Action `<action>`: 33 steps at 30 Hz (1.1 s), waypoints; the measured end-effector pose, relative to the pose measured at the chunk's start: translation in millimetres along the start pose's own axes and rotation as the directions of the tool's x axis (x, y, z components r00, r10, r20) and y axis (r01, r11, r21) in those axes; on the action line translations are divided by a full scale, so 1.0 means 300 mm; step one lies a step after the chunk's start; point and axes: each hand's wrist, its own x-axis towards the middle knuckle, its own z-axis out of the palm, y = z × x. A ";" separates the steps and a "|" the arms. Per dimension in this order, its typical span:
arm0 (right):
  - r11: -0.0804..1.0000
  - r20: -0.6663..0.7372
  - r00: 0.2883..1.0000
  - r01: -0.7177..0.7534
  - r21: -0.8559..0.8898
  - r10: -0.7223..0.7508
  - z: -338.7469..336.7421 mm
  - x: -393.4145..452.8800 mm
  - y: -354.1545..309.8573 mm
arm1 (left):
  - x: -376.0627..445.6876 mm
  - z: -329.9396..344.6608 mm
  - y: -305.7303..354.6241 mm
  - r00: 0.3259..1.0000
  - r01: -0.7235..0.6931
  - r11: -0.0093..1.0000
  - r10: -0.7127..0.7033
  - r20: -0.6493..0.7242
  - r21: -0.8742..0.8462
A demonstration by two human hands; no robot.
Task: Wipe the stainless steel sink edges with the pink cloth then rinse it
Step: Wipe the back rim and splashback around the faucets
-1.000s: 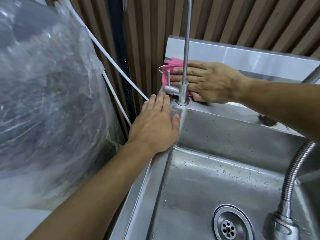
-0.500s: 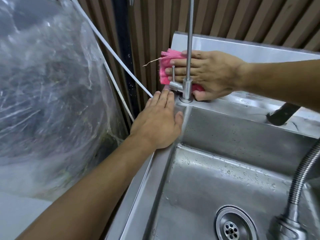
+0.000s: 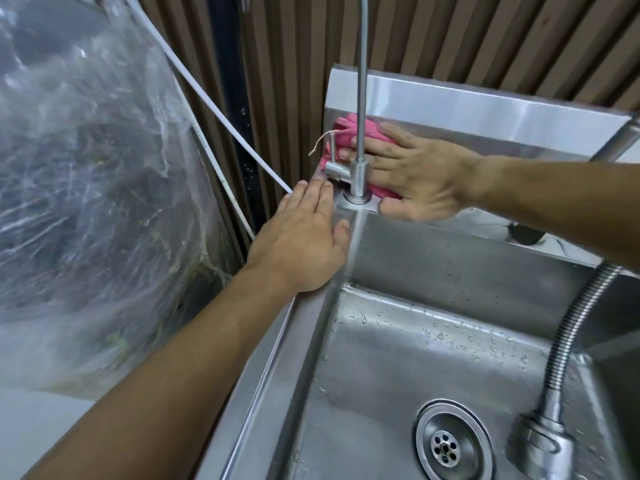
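Nearest the camera, one stainless steel sink [image 3: 263, 403] is seen, its basin holding nothing but scattered water droplets and one round drain [image 3: 453, 443] at the bottom. One flexible ribbed hose [image 3: 568, 337] with a spray head hangs over the basin on the right. Two bare forearms are counted. The left hand [image 3: 301, 244] is laid flat and open on the sink's left rim near the back corner, fingers together, nothing held. Just beyond it one slim faucet [image 3: 360, 133] is mounted at the corner, with a small side lever. Behind the faucet the right hand [image 3: 415, 178] is spread wide, palm down, and the pink cloth [image 3: 372, 133] is pressed beneath it — against the back ledge and the foot of the upright splashback [image 3: 467, 109]. A loose thread is seen trailing from the cloth's left edge. To the left, one large bundle wrapped in clear plastic [image 3: 86, 185] is blurred, and two white tubes [image 3: 214, 112] are run diagonally across the slatted brown wall [image 3: 467, 36] — the farthest thing in view.
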 end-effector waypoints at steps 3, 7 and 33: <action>0.959 0.053 0.982 -0.190 0.212 0.183 0.029 -0.047 -0.063 | -0.003 0.000 -0.002 1.000 0.004 1.000 -0.004 0.007 0.006; 0.759 0.070 0.885 -0.434 0.485 0.461 0.098 -0.188 -0.143 | -0.008 0.000 0.004 1.000 -0.002 1.000 0.002 0.013 -0.006; 0.359 -0.046 0.370 -0.856 0.371 0.928 0.164 -0.119 -0.361 | 0.030 0.016 0.020 0.951 -0.280 0.957 0.287 -0.113 0.076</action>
